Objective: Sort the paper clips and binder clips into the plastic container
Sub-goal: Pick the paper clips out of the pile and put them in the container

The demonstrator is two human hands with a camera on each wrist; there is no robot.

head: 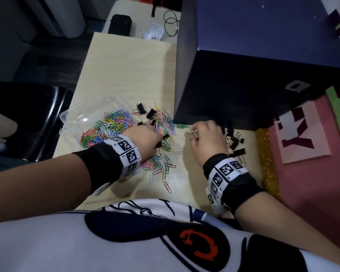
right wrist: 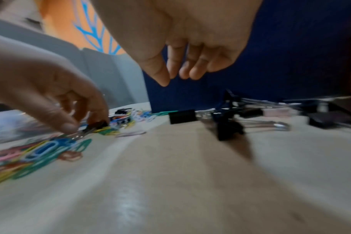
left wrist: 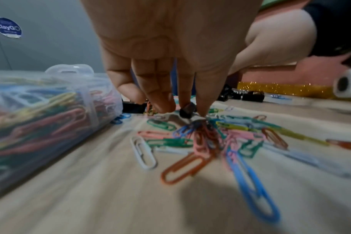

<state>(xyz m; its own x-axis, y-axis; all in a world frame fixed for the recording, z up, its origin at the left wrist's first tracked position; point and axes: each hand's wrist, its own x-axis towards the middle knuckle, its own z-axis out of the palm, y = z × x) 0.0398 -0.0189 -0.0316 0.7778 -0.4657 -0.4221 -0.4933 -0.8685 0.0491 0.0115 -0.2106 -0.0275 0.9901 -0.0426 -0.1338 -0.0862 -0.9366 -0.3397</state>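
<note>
Binder clip point(left wrist: 187, 110) pinched by downward-pointing left hand point(head: 145, 141); right hand point(head: 207, 141) hovers, loosely curled, empty.

Office: desk point(head: 130, 61), stationery clutter

"ClayGo" on a round blue sticker point(left wrist: 8, 27) stuck to a grey panel point(left wrist: 50, 39).

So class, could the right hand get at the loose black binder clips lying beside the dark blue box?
Probably yes: the right hand hovers beside the black binder clips, and nothing visible blocks them.
</note>
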